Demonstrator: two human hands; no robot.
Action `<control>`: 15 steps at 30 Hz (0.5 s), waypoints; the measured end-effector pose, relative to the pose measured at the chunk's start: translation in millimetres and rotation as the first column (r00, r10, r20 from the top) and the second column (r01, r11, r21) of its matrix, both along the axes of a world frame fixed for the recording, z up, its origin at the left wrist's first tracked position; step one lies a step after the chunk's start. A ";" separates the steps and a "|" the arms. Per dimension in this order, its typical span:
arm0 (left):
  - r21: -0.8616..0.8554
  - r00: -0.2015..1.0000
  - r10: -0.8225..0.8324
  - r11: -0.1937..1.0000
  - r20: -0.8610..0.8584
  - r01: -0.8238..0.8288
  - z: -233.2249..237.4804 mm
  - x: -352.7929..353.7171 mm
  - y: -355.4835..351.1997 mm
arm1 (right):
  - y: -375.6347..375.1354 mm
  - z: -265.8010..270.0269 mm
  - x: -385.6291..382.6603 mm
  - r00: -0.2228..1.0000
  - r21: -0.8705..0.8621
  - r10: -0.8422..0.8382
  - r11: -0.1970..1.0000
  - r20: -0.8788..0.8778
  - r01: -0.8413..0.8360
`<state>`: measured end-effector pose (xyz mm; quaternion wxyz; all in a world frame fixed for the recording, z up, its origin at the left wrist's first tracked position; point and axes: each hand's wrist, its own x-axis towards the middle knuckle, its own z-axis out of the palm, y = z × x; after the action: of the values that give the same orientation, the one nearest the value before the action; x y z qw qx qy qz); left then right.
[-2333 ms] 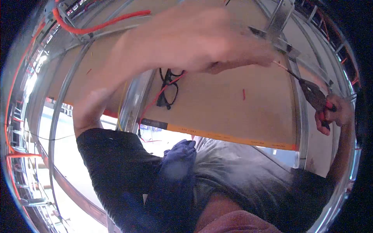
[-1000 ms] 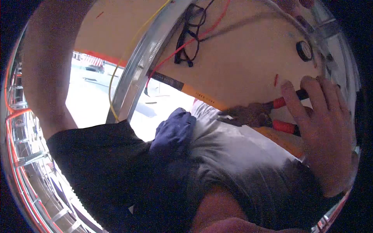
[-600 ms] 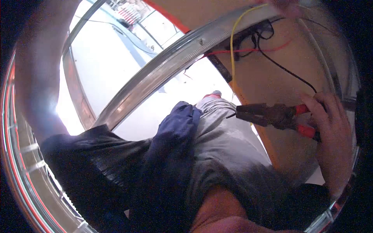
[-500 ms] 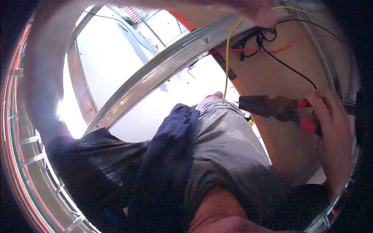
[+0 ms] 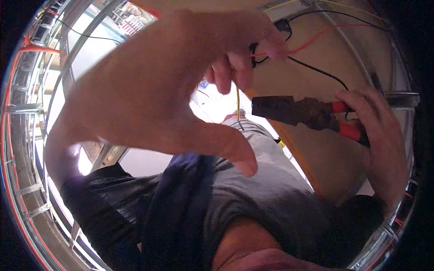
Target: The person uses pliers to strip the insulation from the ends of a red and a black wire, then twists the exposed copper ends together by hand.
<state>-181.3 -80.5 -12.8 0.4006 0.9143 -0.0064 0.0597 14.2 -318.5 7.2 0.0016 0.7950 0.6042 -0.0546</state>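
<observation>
My left hand (image 5: pixel 167 86) fills the upper middle of the view, thumb well apart from the curled fingers, with nothing visible between them. Just below its fingertips hangs a yellow wire (image 5: pixel 238 105), its upper stretch hidden behind the hand. At the right, my right hand (image 5: pixel 384 131) is wrapped round the red-handled pliers (image 5: pixel 312 114). Their dark, worn jaws point left toward the gap between my left thumb and fingers. A red wire (image 5: pixel 312 38) and a black cable (image 5: pixel 318 71) run behind my left fingertips across the brown panel (image 5: pixel 312 86).
Metal framing (image 5: pixel 31 189) with red wires along it curves round the left edge. A metal rail (image 5: pixel 398 99) is at the right, beyond my right hand. Below lie my grey shirt (image 5: pixel 271 176) and a bright floor area. An orange-edged board (image 5: pixel 294 153) runs beside the shirt.
My left hand has come down from the top edge into the middle, thumb spread. The pliers in my right hand have shifted slightly left and up, and the view has tilted.
</observation>
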 end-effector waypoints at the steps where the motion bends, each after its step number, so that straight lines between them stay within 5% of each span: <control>1: 0.000 1.000 0.000 1.000 0.001 0.000 -4.4 -1.2 -4.3 | 1.7 0.4 -3.1 0.997 0.029 -0.014 0.999 -0.071 0.016; 4: -0.157 0.994 0.078 0.984 -0.072 -0.088 -19.7 -9.5 -13.1 | -0.3 -5.9 -8.9 0.999 0.037 -0.017 0.999 0.038 0.016; 6: 0.149 0.985 0.159 0.978 -0.069 -0.147 -26.5 -14.5 -11.0 | -2.3 -9.0 -2.9 0.996 0.025 0.035 0.999 0.076 -0.037; 8: 0.550 0.993 -0.098 0.834 0.069 0.044 -40.8 -16.9 -0.9 | -3.1 -6.9 3.7 0.989 0.028 0.068 0.997 0.132 -0.073; 9: 0.677 0.971 -0.228 0.727 0.076 0.117 -50.0 -15.6 1.9 | -3.0 -5.4 9.6 0.997 0.000 0.074 0.997 -0.007 -0.074; 10: 0.682 0.967 -0.244 0.720 0.077 0.128 -55.0 -11.4 -0.4 | -3.5 -4.7 14.9 0.985 -0.028 0.077 0.996 -0.152 -0.082; 12: 0.861 0.899 -0.437 0.459 0.004 0.219 -61.7 -2.7 -7.5 | -8.4 -5.1 26.1 0.982 -0.033 0.080 0.996 -0.171 -0.087; 15: 0.900 0.881 -0.457 0.323 -0.123 0.294 -68.7 7.4 -10.7 | -20.2 -5.9 45.3 0.976 0.005 0.121 0.992 -0.182 -0.122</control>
<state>-173.9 -91.2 -81.5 -0.1501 0.9480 -0.2797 0.0221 59.4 -338.7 1.3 -0.0475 0.7481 0.6493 -0.1285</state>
